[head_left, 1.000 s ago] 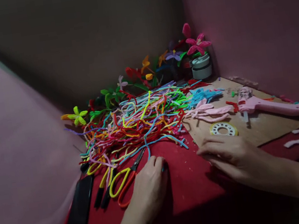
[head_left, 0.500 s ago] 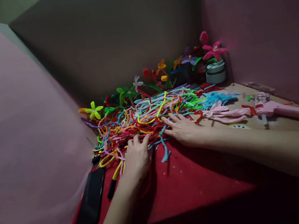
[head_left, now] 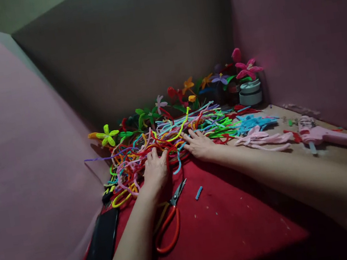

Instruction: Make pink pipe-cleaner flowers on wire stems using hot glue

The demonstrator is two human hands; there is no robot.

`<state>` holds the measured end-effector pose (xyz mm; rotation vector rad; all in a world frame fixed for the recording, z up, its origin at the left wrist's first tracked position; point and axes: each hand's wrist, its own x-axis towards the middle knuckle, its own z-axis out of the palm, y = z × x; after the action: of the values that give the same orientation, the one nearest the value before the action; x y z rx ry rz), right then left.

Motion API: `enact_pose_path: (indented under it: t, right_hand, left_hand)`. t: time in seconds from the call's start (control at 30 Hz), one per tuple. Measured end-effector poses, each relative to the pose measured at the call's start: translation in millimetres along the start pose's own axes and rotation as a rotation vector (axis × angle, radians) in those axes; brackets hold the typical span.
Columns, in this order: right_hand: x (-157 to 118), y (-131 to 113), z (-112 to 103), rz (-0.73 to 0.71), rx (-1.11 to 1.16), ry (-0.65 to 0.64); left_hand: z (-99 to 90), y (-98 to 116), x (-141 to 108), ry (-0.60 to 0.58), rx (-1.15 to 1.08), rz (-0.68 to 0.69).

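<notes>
A tangled heap of many-coloured pipe cleaners (head_left: 174,136) lies across the back of the red cloth (head_left: 233,225). My left hand (head_left: 157,167) presses against the near side of the heap, fingers spread and their tips partly hidden among the stems. To its right, my right hand (head_left: 199,144) rests on the heap's front edge with fingers stretched out. Scissors (head_left: 174,221) with orange handles lie on the cloth beside my left forearm. A short blue pipe cleaner piece (head_left: 199,193) lies to the right of the blades.
Pipe cleaner flowers (head_left: 160,105) line the back wall, with a pale blue-grey container (head_left: 250,93) in the corner. At right are blue (head_left: 255,123) and pink pipe cleaner shapes (head_left: 262,137) and a pink glue gun (head_left: 340,135). A black phone (head_left: 97,254) lies front left.
Both hands have shoved the near part of the heap away from me. The scissors and the short blue piece now lie exposed on the red cloth.
</notes>
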<state>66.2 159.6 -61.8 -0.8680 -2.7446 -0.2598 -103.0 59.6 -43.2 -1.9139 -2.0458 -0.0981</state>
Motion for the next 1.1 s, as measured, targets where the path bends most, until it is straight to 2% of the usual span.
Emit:
enact_pose_path:
  t: [0.2,0.27,0.37,0.5,0.6,0.67,0.73,0.83,0.93,1.1]
  right_hand:
    - [-5.8,-3.9,-9.5,0.026,0.084,-0.111]
    - [-9.2,-1.9,-17.1,0.018,0.124,-0.161]
    - [-13.2,3.5,-29.1,0.008,0.196,-0.218]
    - [-20.0,8.9,-48.2,-0.009,0.259,-0.246]
    - [-30.4,3.9,-61.8,-0.035,0.242,-0.188]
    - [-39.1,-5.6,-65.2,-0.095,0.213,-0.118]
    - [-46.7,-18.1,-61.4,-0.209,0.211,-0.082]
    - [-50.3,-33.9,-44.7,-0.33,0.265,-0.109]
    - [-41.8,-37.0,-25.2,-0.312,0.292,-0.119]
    - [-15.5,-26.9,-4.4,-0.21,0.313,-0.09]
  left_hand:
    - [0.9,-8.6,-0.9,-0.004,-0.064,0.073]
    - [-6.8,-12.5,-3.3,-0.015,-0.087,0.1]
    - [-27.9,-15.0,-11.8,-0.011,-0.115,0.108]
    - [-61.6,-12.6,-42.2,0.004,-0.176,0.035]
    - [-74.2,-8.5,-77.2,-0.121,-0.32,-0.062]
    - [-72.3,-4.1,-99.2,-0.214,-0.33,-0.072]
    - [-64.5,2.5,-115.5,-0.26,-0.219,-0.058]
    - [-52.6,15.3,-127.8,-0.271,-0.112,-0.057]
    - [-48.3,28.9,-129.7,-0.266,-0.059,-0.06]
    - [-45.2,46.1,-118.5,-0.251,0.065,-0.102]
